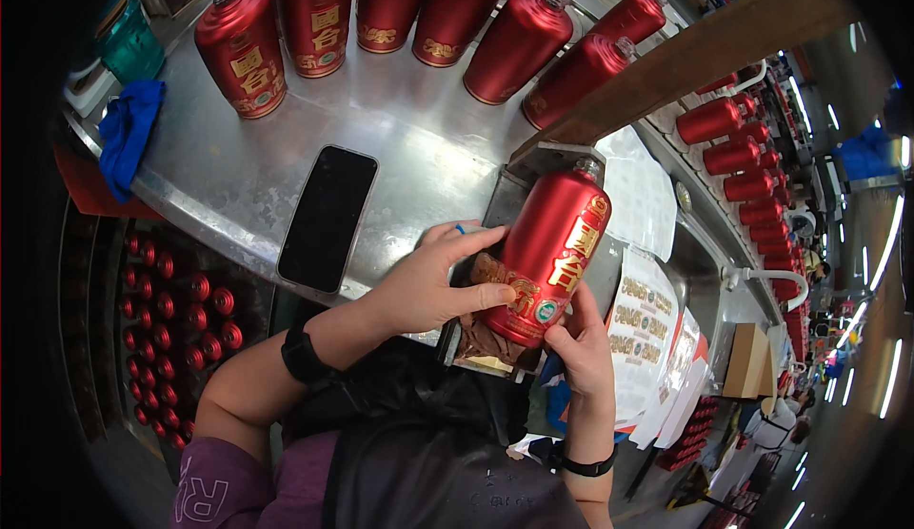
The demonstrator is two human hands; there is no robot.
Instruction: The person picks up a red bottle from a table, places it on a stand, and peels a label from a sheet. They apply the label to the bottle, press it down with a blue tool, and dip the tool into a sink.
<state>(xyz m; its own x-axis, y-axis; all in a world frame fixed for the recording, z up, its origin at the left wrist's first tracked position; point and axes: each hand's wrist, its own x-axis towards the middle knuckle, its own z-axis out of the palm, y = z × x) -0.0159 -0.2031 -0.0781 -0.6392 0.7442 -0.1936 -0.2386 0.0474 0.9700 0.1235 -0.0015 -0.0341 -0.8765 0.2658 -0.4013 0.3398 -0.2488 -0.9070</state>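
A red metallic bottle (pixel 543 234) with raised gold characters, a gold emblem band and a small green-and-white round sticker leans tilted in a metal holder (pixel 505 207), its clear neck pointing away from me. Brown padding (pixel 484 339) lies beneath its lower end. My left hand (pixel 443 277), with a blue ring, grips the bottle's left side, thumb across the emblem band. My right hand (pixel 581 343) pinches the lower right edge near the base, thumb on top. Just right of the holder lie white sheets of gold label stickers (pixel 640 324).
Several red bottles (pixel 243 53) stand along the bench's far side. A black phone (pixel 327 219) lies on the metal bench (pixel 205 172); a blue cloth (pixel 131 134) hangs at its left edge. A wooden beam (pixel 685 58) slants over the right. More bottles fill a crate (pixel 181 319) below left and a line (pixel 747 162) right.
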